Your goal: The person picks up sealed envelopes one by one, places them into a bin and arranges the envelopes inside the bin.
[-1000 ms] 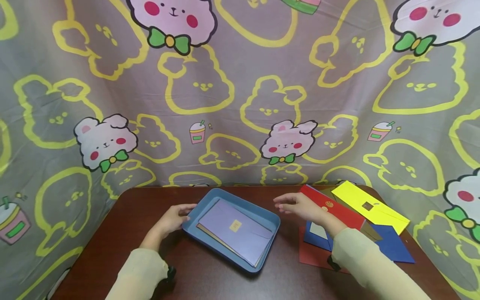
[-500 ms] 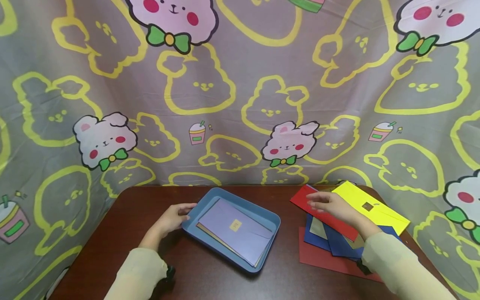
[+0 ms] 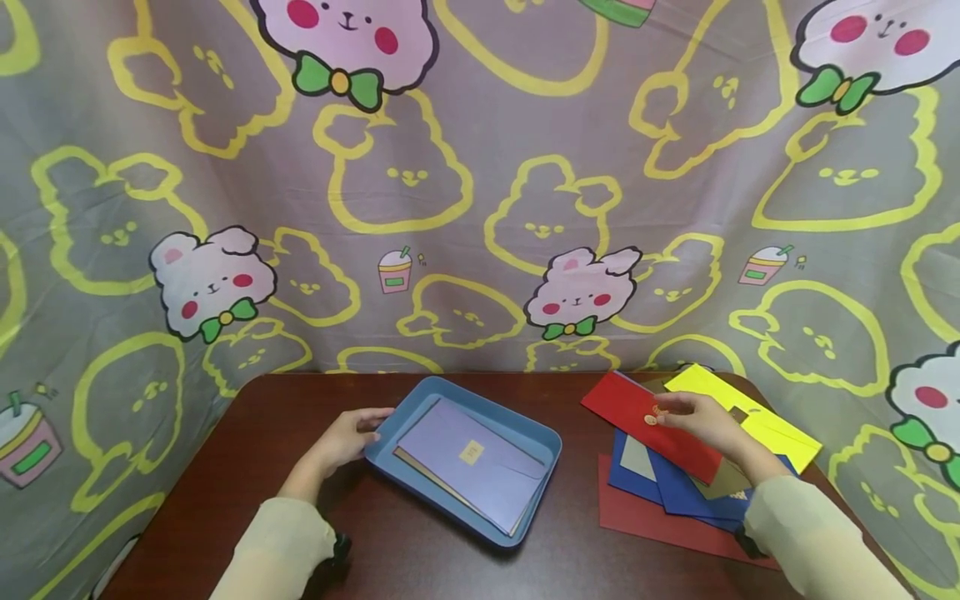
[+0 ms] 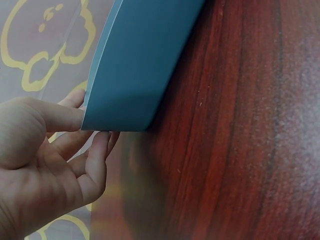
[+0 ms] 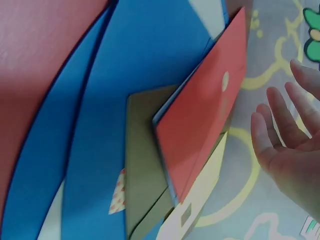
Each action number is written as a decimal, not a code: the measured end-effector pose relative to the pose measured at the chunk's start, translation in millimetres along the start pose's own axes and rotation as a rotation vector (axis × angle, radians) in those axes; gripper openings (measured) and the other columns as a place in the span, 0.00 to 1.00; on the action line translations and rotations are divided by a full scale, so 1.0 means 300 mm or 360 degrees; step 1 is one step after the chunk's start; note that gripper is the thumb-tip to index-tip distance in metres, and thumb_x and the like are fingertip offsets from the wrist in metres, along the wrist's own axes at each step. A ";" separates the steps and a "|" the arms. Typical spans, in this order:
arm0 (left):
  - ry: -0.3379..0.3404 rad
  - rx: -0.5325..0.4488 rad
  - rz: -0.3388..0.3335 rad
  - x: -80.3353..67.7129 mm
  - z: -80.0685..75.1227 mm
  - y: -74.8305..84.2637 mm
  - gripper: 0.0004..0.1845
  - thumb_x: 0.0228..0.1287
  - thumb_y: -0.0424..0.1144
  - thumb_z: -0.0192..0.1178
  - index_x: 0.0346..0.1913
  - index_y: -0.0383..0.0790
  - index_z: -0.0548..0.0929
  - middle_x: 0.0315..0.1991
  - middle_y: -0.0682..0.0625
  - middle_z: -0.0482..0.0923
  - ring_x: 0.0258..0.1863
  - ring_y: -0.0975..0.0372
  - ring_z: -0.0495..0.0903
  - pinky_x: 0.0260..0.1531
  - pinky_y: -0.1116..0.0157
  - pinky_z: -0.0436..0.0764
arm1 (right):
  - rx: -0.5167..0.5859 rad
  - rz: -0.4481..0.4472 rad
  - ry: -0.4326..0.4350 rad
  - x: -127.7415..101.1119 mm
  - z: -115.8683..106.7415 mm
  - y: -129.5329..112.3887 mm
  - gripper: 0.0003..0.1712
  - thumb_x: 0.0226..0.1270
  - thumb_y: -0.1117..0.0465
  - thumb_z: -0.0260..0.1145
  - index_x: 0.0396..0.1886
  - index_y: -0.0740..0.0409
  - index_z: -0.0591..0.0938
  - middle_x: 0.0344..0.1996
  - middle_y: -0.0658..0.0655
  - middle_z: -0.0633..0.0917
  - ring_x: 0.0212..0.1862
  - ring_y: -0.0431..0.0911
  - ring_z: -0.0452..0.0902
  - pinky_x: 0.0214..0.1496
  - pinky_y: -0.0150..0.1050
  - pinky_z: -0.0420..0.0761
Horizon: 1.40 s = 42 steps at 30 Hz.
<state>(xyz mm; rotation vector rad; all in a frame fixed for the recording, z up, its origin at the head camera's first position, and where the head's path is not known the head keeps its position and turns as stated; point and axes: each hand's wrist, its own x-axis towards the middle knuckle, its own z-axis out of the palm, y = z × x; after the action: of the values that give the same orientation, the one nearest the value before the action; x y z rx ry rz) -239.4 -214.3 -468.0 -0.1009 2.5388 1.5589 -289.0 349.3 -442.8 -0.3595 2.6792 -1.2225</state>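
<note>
At the left corner of a blue tray [image 3: 429, 393], my left hand [image 3: 347, 435] pinches the rim. In the left wrist view its thumb lies at the top edge of the tray wall [image 4: 135, 70], and the other fingers curl beside the end. A lavender envelope [image 3: 450, 429] with a small gold label lies in the tray, over a tan-edged piece. My right hand [image 3: 701, 417] hovers over a red envelope [image 3: 624, 406] with gold marks. Its fingers are loosely bent and hold nothing; in the right wrist view the hand [image 5: 295, 145] is apart from the red envelope [image 5: 200, 120].
Under and around the red envelope, several others overlap: a yellow envelope [image 3: 783, 427] at the back, blue envelopes [image 3: 686, 492], a brown one [image 3: 731, 479] and a darker red one [image 3: 626, 517] at the front. A patterned curtain [image 3: 465, 208] hangs behind the brown table [image 3: 570, 558].
My right hand has moved rightward from beside the tray to over the red envelope, which lies slightly further left than a second ago. The left hand and tray have stayed in place.
</note>
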 end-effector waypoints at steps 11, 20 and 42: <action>0.0011 0.0028 -0.0005 0.003 0.001 -0.007 0.23 0.70 0.19 0.55 0.67 0.31 0.78 0.60 0.31 0.78 0.49 0.49 0.82 0.47 0.49 0.84 | -0.0214 0.0231 0.0066 -0.014 -0.033 0.061 0.41 0.65 0.54 0.74 0.68 0.77 0.70 0.60 0.80 0.73 0.57 0.72 0.71 0.47 0.55 0.84; 0.0011 0.0031 -0.0021 0.004 0.002 0.005 0.23 0.71 0.19 0.54 0.67 0.31 0.78 0.61 0.32 0.78 0.53 0.47 0.81 0.49 0.47 0.83 | -0.0610 0.0252 0.0102 -0.001 -0.041 0.088 0.53 0.51 0.48 0.82 0.62 0.84 0.70 0.46 0.78 0.78 0.50 0.70 0.72 0.39 0.53 0.85; 0.0004 -0.0028 -0.0002 -0.002 0.000 0.003 0.23 0.70 0.18 0.55 0.67 0.29 0.78 0.59 0.33 0.80 0.51 0.49 0.82 0.47 0.49 0.84 | -0.0661 0.0367 0.0035 -0.003 -0.026 0.116 0.58 0.41 0.49 0.86 0.59 0.84 0.66 0.41 0.77 0.72 0.50 0.75 0.66 0.38 0.55 0.84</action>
<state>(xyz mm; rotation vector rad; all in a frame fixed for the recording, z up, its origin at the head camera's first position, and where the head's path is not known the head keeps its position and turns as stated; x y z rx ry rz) -238.9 -213.8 -467.2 -0.1064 2.5269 1.5820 -295.3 377.3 -464.1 -0.0833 2.8826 -0.6078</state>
